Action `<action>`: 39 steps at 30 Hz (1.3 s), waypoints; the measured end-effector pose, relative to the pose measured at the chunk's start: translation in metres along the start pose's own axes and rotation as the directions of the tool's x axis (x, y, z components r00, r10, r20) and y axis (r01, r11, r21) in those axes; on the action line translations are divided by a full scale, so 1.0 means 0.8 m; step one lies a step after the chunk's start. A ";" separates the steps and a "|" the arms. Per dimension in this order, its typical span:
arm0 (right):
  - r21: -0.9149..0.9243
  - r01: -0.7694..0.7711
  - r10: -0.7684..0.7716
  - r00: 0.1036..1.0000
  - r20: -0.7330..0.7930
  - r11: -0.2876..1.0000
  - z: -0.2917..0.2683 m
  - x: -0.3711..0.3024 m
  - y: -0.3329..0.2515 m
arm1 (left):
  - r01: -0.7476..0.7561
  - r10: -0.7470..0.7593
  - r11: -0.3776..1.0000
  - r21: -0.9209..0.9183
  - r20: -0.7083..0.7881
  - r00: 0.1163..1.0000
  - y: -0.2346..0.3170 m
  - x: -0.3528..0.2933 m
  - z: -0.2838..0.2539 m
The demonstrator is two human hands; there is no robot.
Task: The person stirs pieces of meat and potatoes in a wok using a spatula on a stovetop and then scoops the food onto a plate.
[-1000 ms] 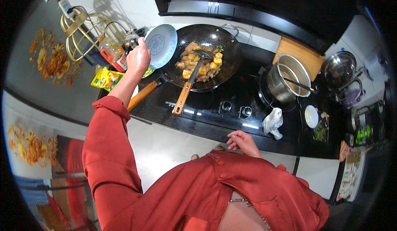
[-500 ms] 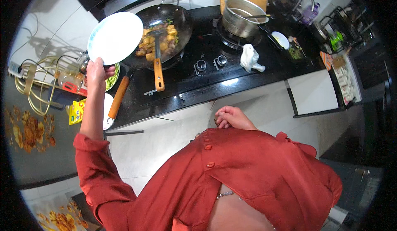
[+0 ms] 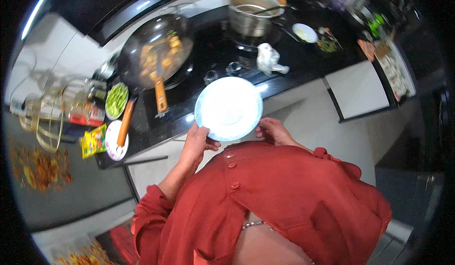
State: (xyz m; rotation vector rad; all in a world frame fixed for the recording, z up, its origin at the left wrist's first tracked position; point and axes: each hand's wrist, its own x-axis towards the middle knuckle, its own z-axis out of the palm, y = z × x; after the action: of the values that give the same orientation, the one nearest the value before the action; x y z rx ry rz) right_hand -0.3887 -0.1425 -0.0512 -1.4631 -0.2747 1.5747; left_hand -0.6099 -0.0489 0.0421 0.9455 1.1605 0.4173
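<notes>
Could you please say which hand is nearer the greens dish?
Left: the left hand, holding the pale plate, is right of the greens dish; the right hand is farther, by the plate's right edge.

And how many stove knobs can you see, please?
2. One knob is beyond the dish in the left hand; the other knob is to its right, nearer the white cloth. The dish covers part of the stove, so more may be hidden.

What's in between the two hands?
A pale dish, as the head view shows. The left hand holds its lower left edge; the right hand is by its lower right edge, maybe touching.
</notes>
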 end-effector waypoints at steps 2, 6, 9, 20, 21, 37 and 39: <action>-0.004 0.025 -0.025 0.998 -0.049 1.000 -0.013 -0.004 -0.005 | 0.015 -0.015 0.999 0.031 -0.006 1.000 -0.020 0.018 0.014; 0.070 0.042 -0.038 0.998 -0.056 0.997 -0.056 0.007 0.005 | 0.007 -0.009 0.995 0.096 0.030 1.000 -0.033 0.055 0.048; 0.124 0.083 -0.062 0.985 -0.164 0.989 -0.082 0.012 0.007 | 0.024 -0.036 0.993 0.120 0.095 0.995 -0.036 0.092 0.075; 0.249 0.131 -0.062 0.961 -0.269 0.960 -0.159 0.011 0.009 | 0.002 -0.032 0.992 0.123 0.247 0.968 0.007 0.233 0.278; 0.269 0.129 -0.052 0.960 -0.274 0.955 -0.166 0.009 0.010 | 0.006 -0.034 0.994 0.112 0.252 0.967 0.017 0.236 0.292; 0.217 0.136 -0.069 0.953 -0.294 0.967 -0.198 0.004 0.003 | -0.135 0.109 0.969 0.209 0.131 0.985 0.016 0.301 0.331; 0.201 0.135 -0.074 0.955 -0.286 0.970 -0.196 0.007 -0.001 | -0.326 0.323 0.828 0.456 0.088 0.942 0.011 0.285 0.319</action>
State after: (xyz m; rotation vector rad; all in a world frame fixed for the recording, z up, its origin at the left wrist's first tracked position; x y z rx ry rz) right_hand -0.2510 -0.2031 -0.0954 -1.4483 -0.0135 1.2530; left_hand -0.2898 0.0142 -0.0621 1.5816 1.1141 0.4121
